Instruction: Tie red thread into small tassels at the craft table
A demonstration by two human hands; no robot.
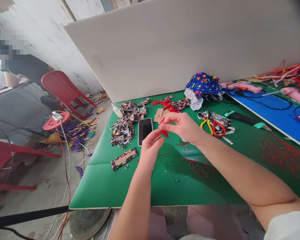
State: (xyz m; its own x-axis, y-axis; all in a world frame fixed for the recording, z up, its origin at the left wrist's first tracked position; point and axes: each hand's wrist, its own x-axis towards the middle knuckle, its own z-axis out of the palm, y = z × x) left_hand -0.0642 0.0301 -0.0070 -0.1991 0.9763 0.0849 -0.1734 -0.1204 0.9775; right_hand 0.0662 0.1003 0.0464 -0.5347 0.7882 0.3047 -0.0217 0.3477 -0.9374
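Observation:
Both hands meet above the green table, pinching a small bundle of red thread point(165, 133). My left hand point(152, 145) has its fingertips closed on the lower left of the bundle. Fingers of my right hand point(181, 126) are pressed together at its top, with thin thread ends sticking up. A phone point(145, 130) lies just left of my hands. Beyond them are a piece of brown card point(159, 115) and floral pieces with red tassels point(176, 105). A floral strip with a tan centre point(124, 159) lies to the left. Loose red threads point(198, 166) lie under my right forearm.
Floral scraps point(126, 123) and a white bottle point(117, 110) sit at the left. Scissors point(212, 127), a cutter point(247, 120), blue patterned cloth point(203, 85) and glue guns point(245, 87) lie at the right. A white panel point(165, 50) stands behind. A person point(27, 70) is at far left.

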